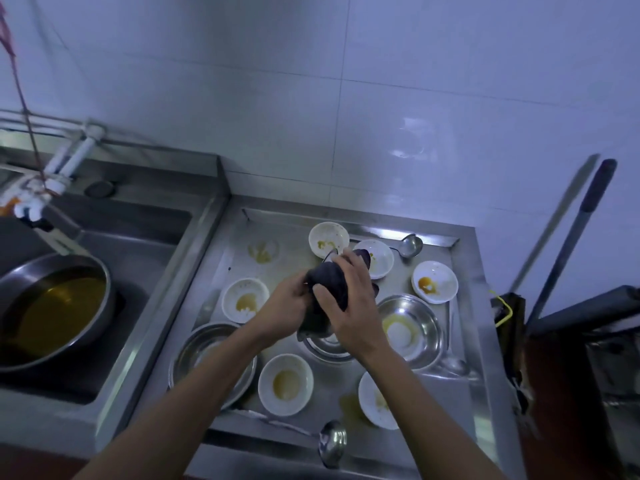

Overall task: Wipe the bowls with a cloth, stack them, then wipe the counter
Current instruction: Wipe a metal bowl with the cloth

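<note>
Fingers (320, 292) of both hands curled round the dark cloth (329, 285), left hand (284, 306) gripping from 9 o'clock, right hand (349, 306) from 3 o'clock, bunched cloth held above the middle of the counter (464, 327), touching no bowl.

Risks, as a judgement only: hanging corner of cloth just over the steel bowl (329, 344) below, possible to drag through residue. Forearms crossing low over the steel bowl (194, 355) at 7 o'clock and the white bowl (285, 384) at 6 o'clock; a careless reach could knock them. Yellow spill (348, 407) near 5 o'clock slippery, easy to smear instead of lift.

Around: dirty white bowls at 12 o'clock (329, 239), 1 o'clock (379, 258), 2 o'clock (434, 282), 9 o'clock (245, 299) and 5 o'clock (375, 405); steel bowl (415, 323) at 3 o'clock. Ladles at 1 o'clock (410, 244) and 6 o'clock (332, 441) lying in the wiping path. Pan (52, 306) of yellow liquid in the sink (145, 244), far at 9 o'clock.
</note>
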